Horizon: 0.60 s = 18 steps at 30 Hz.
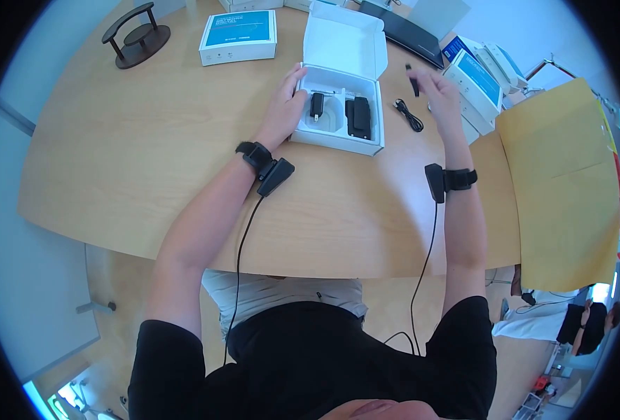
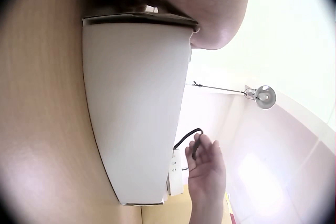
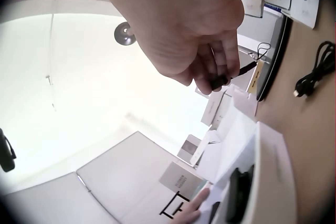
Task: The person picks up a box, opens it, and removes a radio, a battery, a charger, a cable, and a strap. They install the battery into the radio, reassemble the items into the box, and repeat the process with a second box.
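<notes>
Right hand (image 1: 444, 96), upper right of the head frame: fingers curling in and pinching a short black cable (image 1: 413, 81), raised above the worktop (image 1: 107, 161). Left hand (image 1: 282, 112), upper centre: fingers lying fairly straight, touching the left edge of an open white box (image 1: 341, 143), gripping nothing that I can make out. Box is sitting upper centre, lid standing up behind; inside, a black plug adapter (image 1: 316, 105) is resting left, a black device (image 1: 358, 117) right. Coiled black cord (image 1: 409, 116) is lying between box and right hand. Farther out, a blue-topped box (image 1: 238, 38) is sitting upper left of centre, a dark stand (image 1: 139, 43) occupying the upper left, a yellow sheet (image 1: 562, 182) covering the right.
</notes>
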Motion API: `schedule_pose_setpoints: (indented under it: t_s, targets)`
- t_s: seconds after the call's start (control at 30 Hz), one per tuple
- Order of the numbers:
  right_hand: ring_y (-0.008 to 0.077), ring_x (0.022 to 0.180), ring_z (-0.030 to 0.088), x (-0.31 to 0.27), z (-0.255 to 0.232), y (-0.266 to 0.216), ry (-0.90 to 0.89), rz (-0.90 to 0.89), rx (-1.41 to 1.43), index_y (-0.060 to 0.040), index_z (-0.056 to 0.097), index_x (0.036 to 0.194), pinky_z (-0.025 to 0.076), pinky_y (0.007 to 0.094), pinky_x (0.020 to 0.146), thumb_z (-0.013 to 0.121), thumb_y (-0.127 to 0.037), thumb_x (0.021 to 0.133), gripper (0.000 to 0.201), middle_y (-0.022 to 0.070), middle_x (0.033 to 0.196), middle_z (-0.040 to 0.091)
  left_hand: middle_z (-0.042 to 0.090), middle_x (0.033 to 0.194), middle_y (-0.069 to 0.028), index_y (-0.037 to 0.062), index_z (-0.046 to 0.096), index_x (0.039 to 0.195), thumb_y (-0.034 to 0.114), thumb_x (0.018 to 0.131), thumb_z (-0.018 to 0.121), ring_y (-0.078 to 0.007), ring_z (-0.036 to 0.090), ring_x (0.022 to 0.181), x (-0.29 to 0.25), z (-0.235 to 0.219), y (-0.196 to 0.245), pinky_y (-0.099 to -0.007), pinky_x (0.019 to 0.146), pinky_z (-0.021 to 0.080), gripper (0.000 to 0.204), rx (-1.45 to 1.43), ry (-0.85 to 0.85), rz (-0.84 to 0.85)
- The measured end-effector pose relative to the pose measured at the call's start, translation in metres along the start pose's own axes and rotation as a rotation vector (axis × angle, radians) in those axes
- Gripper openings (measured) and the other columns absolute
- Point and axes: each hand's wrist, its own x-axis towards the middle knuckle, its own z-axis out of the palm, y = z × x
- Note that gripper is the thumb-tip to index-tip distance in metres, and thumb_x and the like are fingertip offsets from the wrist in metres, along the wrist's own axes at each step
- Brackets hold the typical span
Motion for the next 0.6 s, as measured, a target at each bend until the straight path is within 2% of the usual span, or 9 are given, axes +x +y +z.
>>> schedule_pose_setpoints:
  t_s: [0.07,0.17,0.27,0.37,0.47,0.6]
  targets:
    - [0.0117,0.074,0.059,-0.010,0.003,0.023,-0.025,0.029,-0.234,0.0050,0.076,0.101,0.048,0.0346,0.069,0.065,-0.039,0.108,0.046,0.0071,0.078,0.070,0.035,0.171,-0.0207,-0.0030,0.048,0.155,0.010,0.102,0.047,-0.0319,0.031,0.160,0.001,-0.001,0.002,-0.0395,0.130,0.026,0.055,0.003,-0.004,-0.002]
    - [0.0156,0.067,0.054,-0.029,0.012,0.036,-0.167,0.112,-0.353,0.0068,0.070,0.094,0.043,0.0384,0.063,0.065,-0.039,0.106,0.048,0.0125,0.069,0.063,0.035,0.171,-0.0207,-0.0029,0.047,0.156,0.010,0.102,0.047,-0.0315,0.030,0.160,0.001,-0.002,0.002,-0.0394,0.129,0.026,0.055,0.014,-0.008,-0.001]
    - [0.0214,0.066,0.058,-0.035,0.019,0.036,-0.150,-0.100,-0.376,0.0069,0.071,0.096,0.048,0.0395,0.067,0.064,-0.037,0.107,0.046,0.0164,0.077,0.066,0.035,0.171,-0.0207,-0.0029,0.047,0.156,0.009,0.102,0.048,-0.0314,0.030,0.160,0.000,-0.002,0.003,-0.0393,0.129,0.026,0.055,0.013,-0.010,-0.005]
    - [0.0280,0.072,0.065,-0.031,0.022,0.014,-0.076,-0.266,-0.381,0.0050,0.074,0.103,0.053,0.0403,0.074,0.067,-0.031,0.104,0.036,0.0167,0.092,0.073,0.035,0.171,-0.0207,-0.0029,0.048,0.155,0.009,0.102,0.048,-0.0313,0.030,0.161,0.000,-0.002,0.005,-0.0393,0.129,0.026,0.055,0.005,-0.010,-0.010]
    - [0.0326,0.089,0.070,-0.033,0.033,-0.033,-0.164,-0.076,-0.212,0.0001,0.075,0.113,0.056,0.0399,0.088,0.069,-0.023,0.102,0.026,0.0154,0.107,0.075,0.035,0.171,-0.0207,-0.0030,0.048,0.155,0.009,0.102,0.048,-0.0313,0.030,0.160,0.000,-0.001,0.004,-0.0394,0.129,0.026,0.055,-0.001,-0.006,-0.009]
    - [0.0330,0.112,0.068,-0.031,0.074,-0.057,-0.328,-0.339,-0.203,-0.0063,0.073,0.126,0.054,0.0395,0.099,0.070,-0.016,0.098,0.029,0.0128,0.122,0.073,0.035,0.171,-0.0205,-0.0030,0.048,0.155,0.009,0.102,0.048,-0.0315,0.031,0.160,0.002,0.000,-0.004,-0.0397,0.129,0.027,0.054,-0.021,0.001,-0.002]
